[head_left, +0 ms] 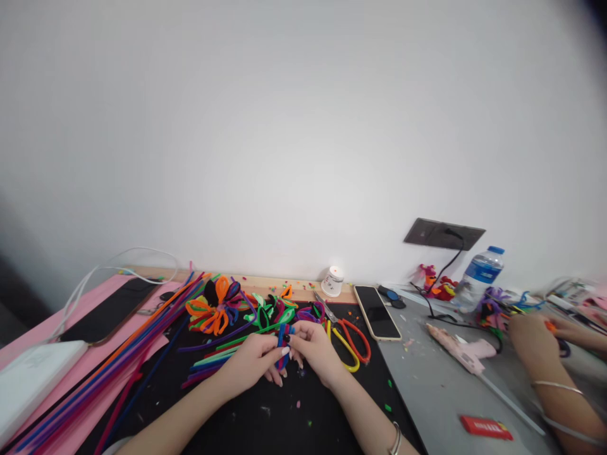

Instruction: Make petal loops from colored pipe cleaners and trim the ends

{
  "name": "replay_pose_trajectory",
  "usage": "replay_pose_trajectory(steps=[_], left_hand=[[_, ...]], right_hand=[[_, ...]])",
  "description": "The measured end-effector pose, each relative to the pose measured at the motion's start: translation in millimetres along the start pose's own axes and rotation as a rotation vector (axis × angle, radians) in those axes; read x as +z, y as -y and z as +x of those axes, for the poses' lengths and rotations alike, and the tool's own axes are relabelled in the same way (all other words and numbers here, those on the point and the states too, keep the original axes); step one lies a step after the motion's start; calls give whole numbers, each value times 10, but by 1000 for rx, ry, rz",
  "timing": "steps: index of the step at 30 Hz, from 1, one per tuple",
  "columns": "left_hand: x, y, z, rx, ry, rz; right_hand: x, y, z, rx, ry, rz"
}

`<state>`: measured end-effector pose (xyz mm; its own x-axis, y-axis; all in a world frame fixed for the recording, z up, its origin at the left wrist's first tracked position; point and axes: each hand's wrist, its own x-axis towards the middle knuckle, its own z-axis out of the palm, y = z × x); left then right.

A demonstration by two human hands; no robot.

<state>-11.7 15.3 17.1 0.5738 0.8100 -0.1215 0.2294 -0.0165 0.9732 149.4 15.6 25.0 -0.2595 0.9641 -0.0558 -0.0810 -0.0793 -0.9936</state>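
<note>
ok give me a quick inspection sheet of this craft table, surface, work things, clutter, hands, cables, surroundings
surface: black mat on a pink sheet, grey tabletop to the right
job's things: blue pipe cleaner piece between both hands; bundle of long pipe cleaners to the left; looped orange flower shape behind
clutter: scissors, phone, glue gun, water bottle, small white cup, red packet, coloured scraps
hands: left hand and right hand both pinch the blue piece; another person's hand at right
cables: white cable at left; black cord from the wall socket
surroundings: plain white wall
</note>
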Motion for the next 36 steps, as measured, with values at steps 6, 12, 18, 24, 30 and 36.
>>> replay_pose_trajectory(steps=[6, 12, 18, 24, 30, 36], left_hand=[[-3, -1, -17, -11, 34, 29], [12, -23, -37, 10, 46, 88], [11, -39, -55, 17, 73, 135], [7, -79, -81, 52, 101, 192], [4, -77, -82, 57, 105, 206], [13, -64, -53, 50, 63, 107]], right_hand=[[-6, -23, -5, 20, 20, -33], [-10, 9, -24, 51, 16, -74], [-16, 38, -27, 71, 41, -92], [-53, 21, -17, 55, 110, -112], [-49, 55, -30, 3, 123, -205], [-15, 94, -51, -60, 36, -273]])
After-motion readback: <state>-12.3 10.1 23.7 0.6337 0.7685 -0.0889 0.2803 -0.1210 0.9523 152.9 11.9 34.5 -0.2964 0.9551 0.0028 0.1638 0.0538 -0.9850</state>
